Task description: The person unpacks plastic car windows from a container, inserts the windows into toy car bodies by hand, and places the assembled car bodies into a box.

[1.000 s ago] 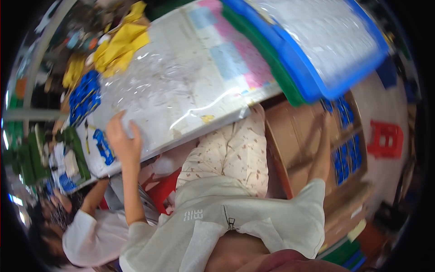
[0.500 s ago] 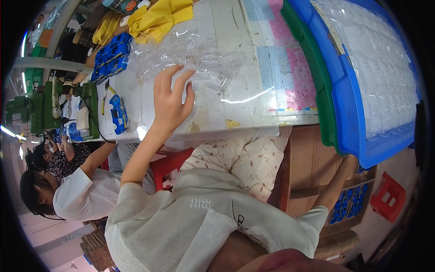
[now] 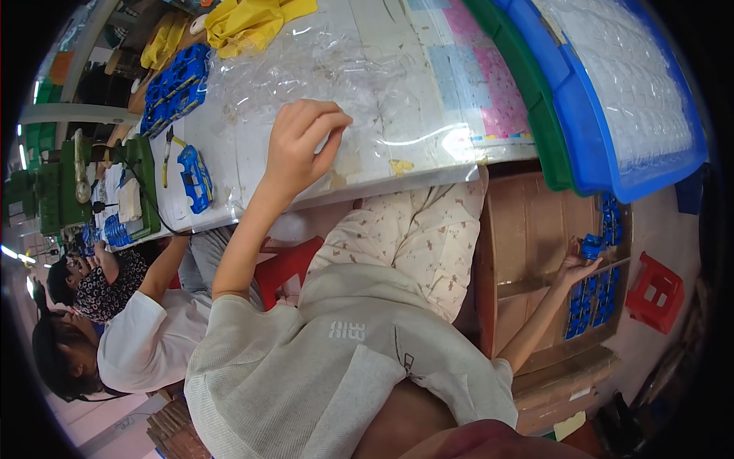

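Toward half past three from the middle of the view, over an open cardboard box (image 3: 527, 222), the right hand (image 3: 579, 269) pinched a small blue part (image 3: 591, 245) in its fingers, the grip partly hidden by the part itself. Just beyond it, blue pieces (image 3: 610, 219) lay toward three o'clock, and more rows of blue parts (image 3: 593, 304) filled the compartment toward four. A red stool (image 3: 656, 292) stood on the floor outside the box.

At eleven o'clock the left hand (image 3: 304, 141) hung above the white table (image 3: 359, 170), its fingers half curled side by side and the thumb a little apart from them. Whether it touched the tabletop could not be told. Near its fingertips, toward twelve, spread a heap of clear plastic pieces (image 3: 321, 65), with a yellow cloth (image 3: 248, 24) past them at eleven. A stack of blue frames (image 3: 175, 88) sat at ten o'clock, and a single blue frame (image 3: 196, 178) lay apart from it, nearer nine.

At two o'clock a blue tray (image 3: 592, 130) held clear plastic packs (image 3: 638, 92), a green tray (image 3: 535, 107) just beside it. A co-worker in a white shirt (image 3: 157, 336) sat toward eight.
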A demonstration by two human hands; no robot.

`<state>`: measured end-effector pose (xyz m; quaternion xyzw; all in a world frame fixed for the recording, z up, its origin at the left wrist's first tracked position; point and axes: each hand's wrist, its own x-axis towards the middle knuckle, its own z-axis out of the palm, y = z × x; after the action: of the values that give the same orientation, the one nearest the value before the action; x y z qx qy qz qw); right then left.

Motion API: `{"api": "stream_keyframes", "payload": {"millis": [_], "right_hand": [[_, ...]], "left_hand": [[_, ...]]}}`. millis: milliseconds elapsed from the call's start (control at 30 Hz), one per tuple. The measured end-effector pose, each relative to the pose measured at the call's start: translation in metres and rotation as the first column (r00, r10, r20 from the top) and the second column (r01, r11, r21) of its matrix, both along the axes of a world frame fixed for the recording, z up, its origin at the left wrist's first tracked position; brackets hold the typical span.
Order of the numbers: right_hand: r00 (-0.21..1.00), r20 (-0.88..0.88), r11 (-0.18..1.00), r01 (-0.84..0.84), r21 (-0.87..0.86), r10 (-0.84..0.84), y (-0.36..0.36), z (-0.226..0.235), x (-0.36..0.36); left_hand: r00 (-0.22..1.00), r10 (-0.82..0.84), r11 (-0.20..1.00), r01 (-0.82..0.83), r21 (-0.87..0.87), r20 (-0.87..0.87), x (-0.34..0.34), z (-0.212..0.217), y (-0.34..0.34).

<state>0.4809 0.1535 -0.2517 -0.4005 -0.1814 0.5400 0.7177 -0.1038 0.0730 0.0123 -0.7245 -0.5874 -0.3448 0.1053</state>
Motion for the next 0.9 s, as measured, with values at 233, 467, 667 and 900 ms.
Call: {"api": "stream_keyframes", "payload": {"millis": [233, 467, 667, 900], "right_hand": [[0.988, -0.127, 0.987, -0.102, -0.122, 0.087, -0.079, 0.052, -0.107], [0.870, -0.148, 0.881, -0.473, 0.012, 0.469, -0.107, 0.108, -0.209], [0.800, -0.157, 0.816, -0.567, 0.116, 0.578, -0.122, 0.146, -0.263], [0.769, -0.133, 0.779, -0.603, 0.172, 0.625, -0.135, 0.170, -0.276]], "left_hand": [[0.991, 0.047, 0.991, -0.061, -0.116, -0.124, -0.017, -0.021, -0.037], [0.992, 0.009, 0.978, 0.018, -0.207, 0.127, 0.027, -0.036, -0.042], [0.977, -0.213, 0.942, 0.201, -0.269, -0.017, 0.057, -0.055, -0.053], [0.765, -0.612, 0.706, 0.643, -0.295, 0.202, 0.091, -0.087, -0.082]]}}
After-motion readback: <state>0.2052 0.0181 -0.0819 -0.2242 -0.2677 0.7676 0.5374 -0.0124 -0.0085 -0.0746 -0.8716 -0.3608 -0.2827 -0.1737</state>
